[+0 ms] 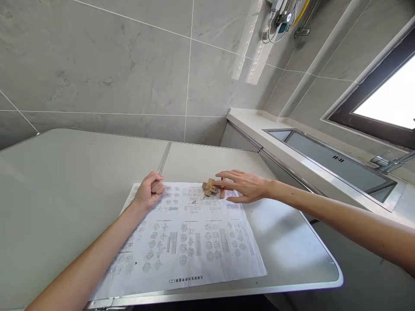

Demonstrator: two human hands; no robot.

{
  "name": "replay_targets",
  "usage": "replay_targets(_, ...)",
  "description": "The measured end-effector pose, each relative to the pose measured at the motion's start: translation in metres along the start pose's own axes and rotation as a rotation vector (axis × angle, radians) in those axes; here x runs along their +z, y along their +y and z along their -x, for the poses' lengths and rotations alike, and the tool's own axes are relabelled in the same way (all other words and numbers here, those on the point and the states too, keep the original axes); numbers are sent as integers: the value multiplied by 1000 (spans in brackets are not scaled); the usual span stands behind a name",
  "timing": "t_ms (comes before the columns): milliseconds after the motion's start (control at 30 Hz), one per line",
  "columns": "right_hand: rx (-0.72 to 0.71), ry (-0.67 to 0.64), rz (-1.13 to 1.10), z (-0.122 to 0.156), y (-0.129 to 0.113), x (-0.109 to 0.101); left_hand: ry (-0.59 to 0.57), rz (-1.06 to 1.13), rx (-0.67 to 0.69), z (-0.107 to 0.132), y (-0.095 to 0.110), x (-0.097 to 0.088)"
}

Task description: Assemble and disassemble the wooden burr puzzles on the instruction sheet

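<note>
My left hand (149,190) is closed in a fist on the left side of a printed paper sheet (227,263), with nothing showing in it. Toward the sheet's far right corner, my right hand (244,185) reaches in with its fingers stretched out and apart. Its fingertips are over a reddish wooden burr puzzle piece (222,192), partly hidden by the fingers; I cannot tell whether they touch it. Just left of it lies a light wooden interlocking burr puzzle (209,188) with dark marks on one face. Several rows of small puzzle diagrams cover the sheet, upside down to me.
The white folding table (81,181) has a seam across it and a rounded near right corner. To the right stands a counter (246,123) with a sink (337,160) and a faucet (389,163). Grey tiled wall (129,65) rises behind the table.
</note>
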State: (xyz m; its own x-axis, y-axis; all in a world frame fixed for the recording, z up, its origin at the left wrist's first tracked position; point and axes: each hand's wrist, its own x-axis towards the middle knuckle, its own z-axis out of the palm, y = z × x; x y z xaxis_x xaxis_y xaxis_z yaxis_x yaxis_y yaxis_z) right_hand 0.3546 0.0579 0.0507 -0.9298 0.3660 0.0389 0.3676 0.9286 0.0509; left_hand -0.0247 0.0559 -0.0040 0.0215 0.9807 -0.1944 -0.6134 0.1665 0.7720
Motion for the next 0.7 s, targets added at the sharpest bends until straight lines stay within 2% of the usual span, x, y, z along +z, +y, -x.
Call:
replay_targets(167, 51, -25, -22, 4, 3, 7, -10, -3, -1, 2, -1, 0)
replay_targets(500, 209, -129, 15, 3, 3, 6, -39, -13, -3, 0, -4, -1)
replay_targets(700, 274, -126, 25, 1, -2, 13, -74, -46, 2, 0, -7, 0)
